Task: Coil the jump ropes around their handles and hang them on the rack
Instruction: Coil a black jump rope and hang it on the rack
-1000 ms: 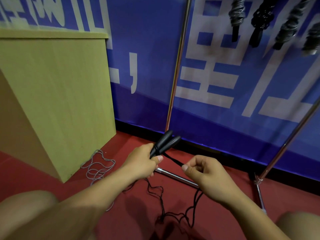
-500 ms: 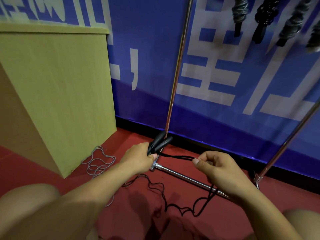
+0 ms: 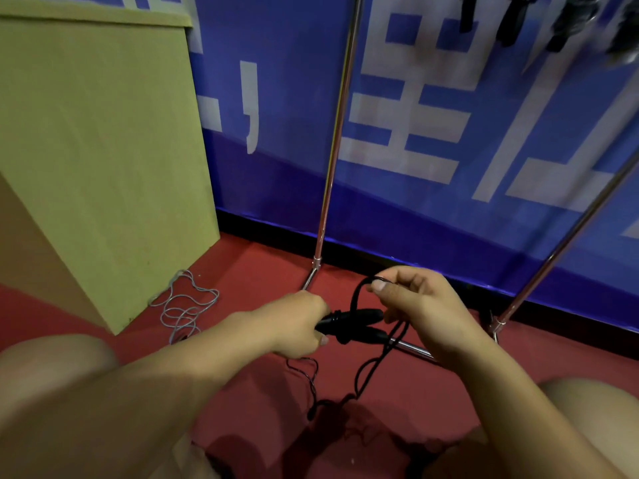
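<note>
My left hand [image 3: 297,323] grips the two black handles [image 3: 352,323] side by side, pointing right, low over the red floor [image 3: 259,267]. My right hand [image 3: 422,305] pinches the black rope [image 3: 359,295] in a loop arching over them — the slack trails down to the floor. Beyond stands the chrome rack [image 3: 332,133], coiled ropes [image 3: 511,19] hanging at top right. A grey rope [image 3: 183,305] lies beside the wooden cabinet [image 3: 103,150].

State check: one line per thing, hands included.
left hand: grips both black handles
right hand: pinches black rope
black handles: side by side, lying level
black rope: mostly uncoiled, trailing on floor
grey rope: loose on floor by cabinet
hung ropes: coiled, hanging at top, blurred
</note>
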`<state>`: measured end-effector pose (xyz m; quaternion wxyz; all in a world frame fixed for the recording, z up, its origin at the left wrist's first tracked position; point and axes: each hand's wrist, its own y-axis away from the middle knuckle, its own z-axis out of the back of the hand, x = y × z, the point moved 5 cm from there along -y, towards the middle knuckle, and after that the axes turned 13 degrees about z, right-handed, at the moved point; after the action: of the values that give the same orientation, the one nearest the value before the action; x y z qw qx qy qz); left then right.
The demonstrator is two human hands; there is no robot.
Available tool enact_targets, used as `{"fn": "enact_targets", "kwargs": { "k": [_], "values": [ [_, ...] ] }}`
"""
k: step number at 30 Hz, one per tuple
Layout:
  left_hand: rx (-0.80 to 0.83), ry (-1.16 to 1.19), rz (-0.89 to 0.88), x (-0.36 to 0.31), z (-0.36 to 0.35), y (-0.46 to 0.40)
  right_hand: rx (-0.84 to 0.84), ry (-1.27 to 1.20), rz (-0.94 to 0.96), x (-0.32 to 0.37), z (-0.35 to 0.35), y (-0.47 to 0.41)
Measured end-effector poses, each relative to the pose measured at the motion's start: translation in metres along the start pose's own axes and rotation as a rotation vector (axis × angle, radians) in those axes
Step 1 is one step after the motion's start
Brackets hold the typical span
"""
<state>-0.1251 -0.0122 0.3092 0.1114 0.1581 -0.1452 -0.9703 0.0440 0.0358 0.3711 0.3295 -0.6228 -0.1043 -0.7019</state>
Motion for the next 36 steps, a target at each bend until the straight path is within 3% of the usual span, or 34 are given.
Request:
{"fn": "enact_targets", "kwargs": {
  "k": [4,15,18,21,23,25,28,36],
  "values": [
    [0.04,-0.049,-0.104,-0.016,-0.001,0.008,-0.032,0.016,-0.013,-0.005,0.004,-0.005],
    [0.028,0.043,-0.264,-0.028,0.012,0.026,-0.143,0.462,0.044,-0.011,0.023,-0.015],
    [0.129,0.178,-0.317,-0.03,0.015,0.035,-0.137,0.295,-0.05,-0.015,0.022,-0.014],
    [0.341,0.508,-0.376,-0.034,0.017,0.048,-0.163,-0.046,-0.194,-0.02,0.021,-0.011],
    [0.383,0.673,-0.403,-0.035,0.023,0.052,-0.199,-0.17,-0.225,-0.024,0.02,-0.012],
    [0.342,0.774,-0.434,-0.035,0.032,0.054,-0.215,-0.126,-0.19,-0.025,0.019,-0.013],
    [0.289,0.926,-0.453,-0.035,0.044,0.055,-0.099,0.167,-0.113,-0.024,0.016,-0.012],
    [0.177,1.101,-0.419,-0.027,0.056,0.05,-0.002,0.035,-0.159,-0.025,-0.007,-0.004]
  ]
}}
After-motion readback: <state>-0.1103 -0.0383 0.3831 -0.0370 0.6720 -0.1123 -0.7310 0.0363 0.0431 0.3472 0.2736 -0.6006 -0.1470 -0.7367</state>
